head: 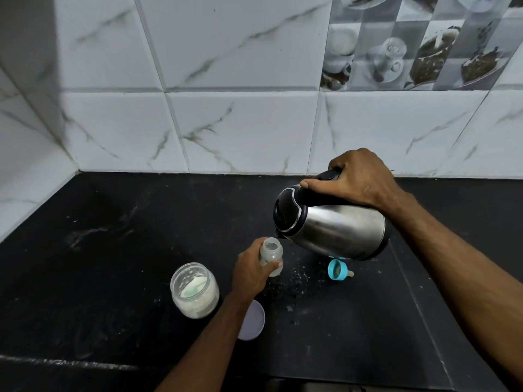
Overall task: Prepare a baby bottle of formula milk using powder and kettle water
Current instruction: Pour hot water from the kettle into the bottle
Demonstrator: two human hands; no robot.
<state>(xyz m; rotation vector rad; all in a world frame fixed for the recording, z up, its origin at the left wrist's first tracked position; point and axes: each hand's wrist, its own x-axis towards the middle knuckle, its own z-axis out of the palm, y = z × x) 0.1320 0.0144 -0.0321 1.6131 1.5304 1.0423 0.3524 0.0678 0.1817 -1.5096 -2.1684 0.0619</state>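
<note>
A small clear baby bottle [271,251] stands upright and uncapped on the black counter [113,250], and my left hand [252,271] grips its body. My right hand [356,181] holds the black handle of a steel kettle [331,226], which is tilted left with its spout just above and to the right of the bottle's mouth. An open glass jar of white powder [195,290], with a pale green scoop inside, stands left of the bottle. The bottle's blue ring with its teat [338,269] lies on its side under the kettle.
A round pale lid [253,321] lies on the counter, partly under my left forearm. Spilled powder specks [294,278] dot the counter right of the bottle. White marbled wall tiles [226,123] close the back and the left side. The counter's front edge runs along the bottom.
</note>
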